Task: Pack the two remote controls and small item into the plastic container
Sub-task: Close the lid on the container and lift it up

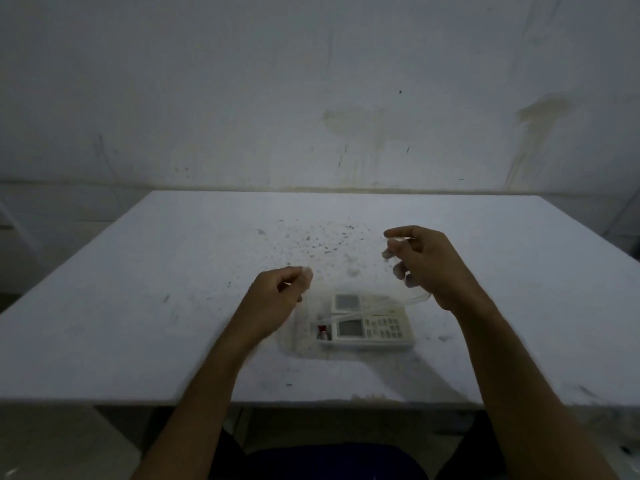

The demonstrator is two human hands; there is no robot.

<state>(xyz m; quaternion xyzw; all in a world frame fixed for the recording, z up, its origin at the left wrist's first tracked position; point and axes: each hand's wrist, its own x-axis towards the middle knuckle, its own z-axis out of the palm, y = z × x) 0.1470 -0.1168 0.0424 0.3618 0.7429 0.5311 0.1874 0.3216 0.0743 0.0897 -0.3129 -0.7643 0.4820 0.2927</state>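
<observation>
Two white remote controls lie side by side in a clear plastic container [302, 336] near the table's front edge, the back remote [360, 302] behind the front remote [375, 330]. Left of the front remote, inside the container, sits a small red and white item [322, 331]. A clear lid [419, 297] hangs tilted just above the container, higher on the right. My left hand [278, 294] pinches its left edge. My right hand [427, 266] grips its right edge.
The white table [138, 289] has dark specks and smudges toward the middle back. A stained white wall [311, 98] stands behind it. The table's front edge [104, 401] runs just before my lap.
</observation>
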